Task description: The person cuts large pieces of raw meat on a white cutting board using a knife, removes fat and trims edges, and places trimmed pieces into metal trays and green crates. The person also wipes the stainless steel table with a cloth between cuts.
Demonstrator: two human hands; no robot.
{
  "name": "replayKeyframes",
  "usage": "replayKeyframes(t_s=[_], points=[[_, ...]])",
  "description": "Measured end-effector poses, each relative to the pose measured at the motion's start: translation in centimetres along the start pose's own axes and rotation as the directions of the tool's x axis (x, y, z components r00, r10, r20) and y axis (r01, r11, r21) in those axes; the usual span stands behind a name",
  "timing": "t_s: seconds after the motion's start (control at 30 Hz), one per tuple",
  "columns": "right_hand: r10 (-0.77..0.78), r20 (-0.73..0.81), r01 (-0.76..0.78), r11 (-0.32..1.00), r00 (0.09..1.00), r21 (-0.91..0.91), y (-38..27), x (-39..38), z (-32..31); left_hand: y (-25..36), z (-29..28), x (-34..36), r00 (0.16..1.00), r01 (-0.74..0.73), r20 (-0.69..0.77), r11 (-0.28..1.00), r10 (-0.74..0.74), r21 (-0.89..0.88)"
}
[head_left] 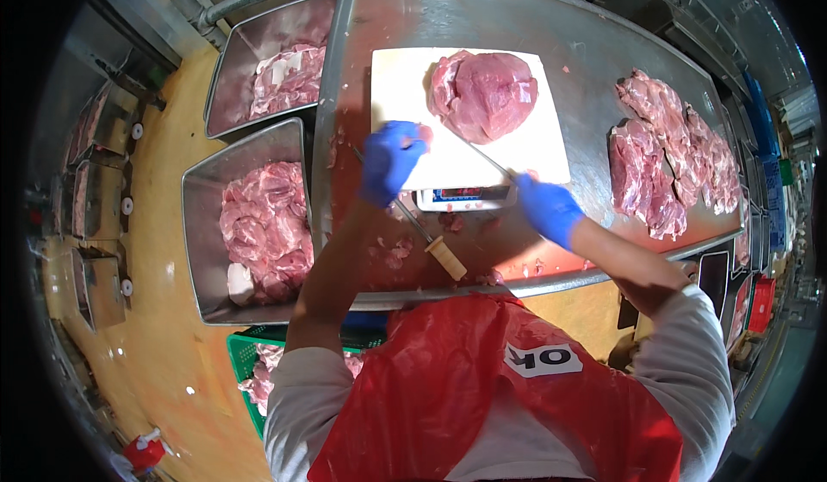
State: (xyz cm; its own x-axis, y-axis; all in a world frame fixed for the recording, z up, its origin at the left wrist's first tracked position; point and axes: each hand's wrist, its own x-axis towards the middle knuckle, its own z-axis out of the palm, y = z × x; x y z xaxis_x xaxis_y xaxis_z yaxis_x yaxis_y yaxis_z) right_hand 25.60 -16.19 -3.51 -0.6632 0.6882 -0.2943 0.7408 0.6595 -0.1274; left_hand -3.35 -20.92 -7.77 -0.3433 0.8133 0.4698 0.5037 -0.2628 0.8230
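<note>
A large rounded piece of raw meat point(484, 96) lies on a white cutting board point(525, 159), which rests on a digital scale point(465, 198). My left hand point(392, 161), in a blue glove, is closed over the board's left edge. At its fingertips shows a small pink scrap of meat point(425, 134). Gripped in my blue-gloved right hand point(549, 211), by the board's near right corner, is a knife point(487, 160); its thin blade points toward the large piece. A sharpening steel point(447, 258) with a pale handle lies on the table, its rod passing under my left hand.
Several cuts of meat point(668, 150) lie on the right of the metal table point(594, 86). Two metal tubs of meat, a near one point(196, 223) and a far one point(226, 77), stand against its left side. A green crate point(244, 370) with meat sits below.
</note>
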Motion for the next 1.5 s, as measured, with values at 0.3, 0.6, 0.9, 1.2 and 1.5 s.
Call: replayKeyframes(t_s=[0.3,0.6,0.9,1.2,1.5], points=[[0.354,-0.27,-0.097,0.747,0.895,0.658,8.9,-5.6,-2.2,-7.0,-18.0,16.0,0.984,0.121,-0.179,0.755,-0.005,0.644],[0.048,-0.22,0.221,-0.024,0.974,0.975,14.4,17.0,-7.4,1.8,9.4,6.7,0.969,0.22,0.139,0.969,-0.204,-0.11],[-0.159,0.054,-0.096,-0.265,0.986,0.959,12.6,19.7,-4.8,0.7,8.0,7.8,0.953,0.304,0.063,0.933,-0.298,-0.192],[0.08,-0.113,0.129,-0.251,0.99,0.959,0.8,3.9,1.8,-2.3,3.3,18.5,0.548,0.295,0.836,0.931,0.018,-0.213],[0.267,-0.107,0.035,0.263,0.958,0.964,7.6,-1.2,0.5,0.3,-0.3,1.7,0.995,0.054,-0.084,0.991,-0.044,0.12]])
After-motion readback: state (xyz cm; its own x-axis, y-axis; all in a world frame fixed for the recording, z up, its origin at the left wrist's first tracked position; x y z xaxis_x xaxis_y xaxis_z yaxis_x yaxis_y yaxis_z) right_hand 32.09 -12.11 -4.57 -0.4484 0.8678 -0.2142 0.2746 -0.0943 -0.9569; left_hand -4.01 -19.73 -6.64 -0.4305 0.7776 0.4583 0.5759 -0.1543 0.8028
